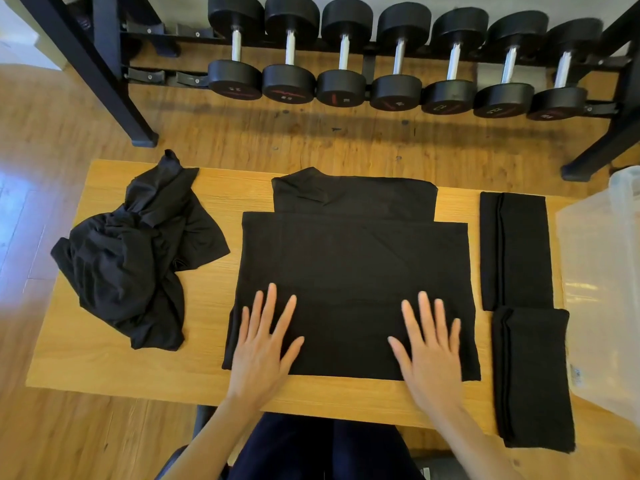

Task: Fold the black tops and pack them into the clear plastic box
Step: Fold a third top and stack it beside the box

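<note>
**Both palms flat on the half-folded top**

We start at the fingers: both sets straight and spread, gripping nothing, just pressing cloth. Our left hand lies flat on the near-left part of the black top, our right hand flat on the near-right part, and both point away from us, up the cloth.

Out from the fingers, the top stretches ahead of us across the middle of the wooden table. Its sides look already turned in, so we have a broad panel with a narrower band showing at the far end. The long run of the cloth goes from our hands to the far edge, and that is what matters: the near hem sits right under our palms, the far end well beyond the fingertips. We judge the coming fold will run along that line. Neither hand is nearer; they sit level on the hem.

Wider still: to the right, two folded tops lie end to end, beside the clear plastic box at the table's right edge. They are not in it yet. To the left, a crumpled black top waits unfolded.
</note>
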`<action>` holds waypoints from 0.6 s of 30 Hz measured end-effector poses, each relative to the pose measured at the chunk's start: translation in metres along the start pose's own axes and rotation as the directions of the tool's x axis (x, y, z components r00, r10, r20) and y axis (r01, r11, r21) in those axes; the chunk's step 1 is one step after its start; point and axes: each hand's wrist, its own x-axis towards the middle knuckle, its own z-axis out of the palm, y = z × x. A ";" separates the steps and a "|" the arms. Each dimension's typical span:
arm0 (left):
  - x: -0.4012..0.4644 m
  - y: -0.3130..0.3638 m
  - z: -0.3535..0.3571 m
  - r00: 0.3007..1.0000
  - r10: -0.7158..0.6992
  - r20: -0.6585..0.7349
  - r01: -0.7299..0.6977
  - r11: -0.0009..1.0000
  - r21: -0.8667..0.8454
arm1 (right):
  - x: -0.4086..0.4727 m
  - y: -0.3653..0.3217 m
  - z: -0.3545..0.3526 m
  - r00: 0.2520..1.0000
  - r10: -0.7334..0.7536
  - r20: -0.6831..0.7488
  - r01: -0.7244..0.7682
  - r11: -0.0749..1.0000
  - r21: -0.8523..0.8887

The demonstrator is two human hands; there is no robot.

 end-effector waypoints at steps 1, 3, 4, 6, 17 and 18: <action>-0.001 -0.004 -0.001 1.000 -0.011 0.008 0.011 1.000 0.002 | -0.002 0.008 0.000 1.000 0.031 0.001 -0.031 1.000 0.000; -0.005 -0.008 -0.001 1.000 -0.019 0.018 0.019 1.000 0.001 | -0.008 0.018 0.000 0.999 0.050 0.010 -0.050 0.999 -0.006; -0.008 -0.008 -0.001 0.999 -0.021 0.026 0.021 1.000 -0.006 | -0.012 0.019 0.001 0.999 0.046 0.017 -0.046 0.999 -0.010; -0.017 -0.010 0.000 0.999 -0.019 0.039 0.019 1.000 -0.009 | -0.022 0.018 0.003 0.999 0.039 0.028 -0.039 0.999 -0.003; -0.055 -0.017 -0.004 0.999 0.003 0.042 0.004 0.988 -0.154 | -0.061 0.014 0.000 0.998 0.065 0.021 -0.066 0.996 0.062; -0.048 -0.017 -0.010 1.000 0.008 0.012 -0.005 0.983 -0.186 | -0.052 0.014 -0.010 0.997 0.071 0.009 -0.071 0.995 0.074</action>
